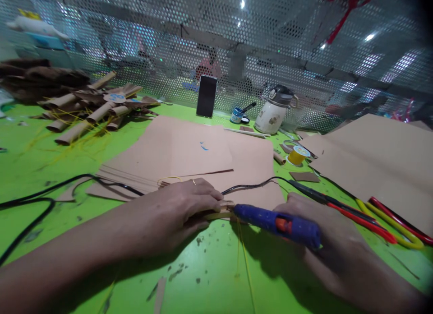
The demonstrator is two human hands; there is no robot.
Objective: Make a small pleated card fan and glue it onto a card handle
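Note:
My right hand [324, 233] is wrapped around a dark blue glue gun [264, 217] with an orange part on its side. The gun's nozzle points left and meets the end of a folded strip of brown sheet [222, 207]. My left hand [189, 201] presses its fingers over that strip and covers most of it. Yellow thread [241, 246] trails from the strip's end down over the green table. Behind both hands lie large brown sheets [253, 156], stacked and overlapping, with blue marks on one.
A black cable [84, 176] crosses left of my arm. Far left lies a heap of brown tubes [77, 131] with yellow thread. A phone [206, 96], paint jar [237, 115] and bottle [273, 111] stand behind. Right are a yellow thread spool [297, 156], plier-like tools [355, 219] and brown sheets [375, 156].

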